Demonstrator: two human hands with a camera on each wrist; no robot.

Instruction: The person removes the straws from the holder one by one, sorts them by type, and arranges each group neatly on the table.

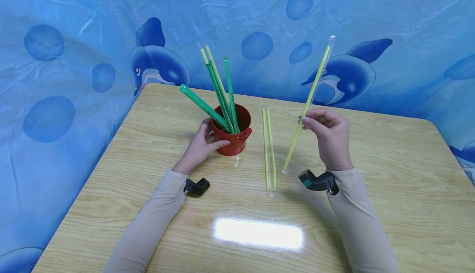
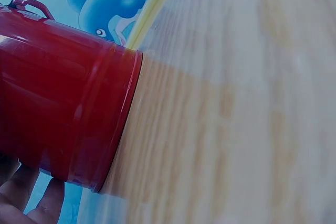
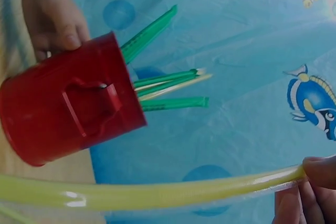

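My left hand (image 1: 198, 143) grips the side of a small red metal bucket (image 1: 231, 146), thumb on the near side and fingers round the left. In the bucket lean green-wrapped straws (image 1: 200, 102) with printing on them and yellow straws (image 1: 210, 56), their tops fanning out above the rim. Between thumb and fingers, my right hand (image 1: 332, 137) pinches a yellow straw (image 1: 314, 83) in a clear sleeve, tilted up to the right. The right wrist view shows this straw (image 3: 157, 195) crossing below the bucket. Two more wrapped yellow straws (image 1: 265, 149) lie side by side between the hands.
The wooden table (image 1: 148, 207) reaches back to a blue curtain (image 1: 222, 9) printed with dolphins and bubbles. A bright light reflection (image 1: 258, 234) shows on the tabletop near the front. A black wrist camera (image 1: 317, 181) sits on the right sleeve, with another (image 1: 196, 187) on the left.
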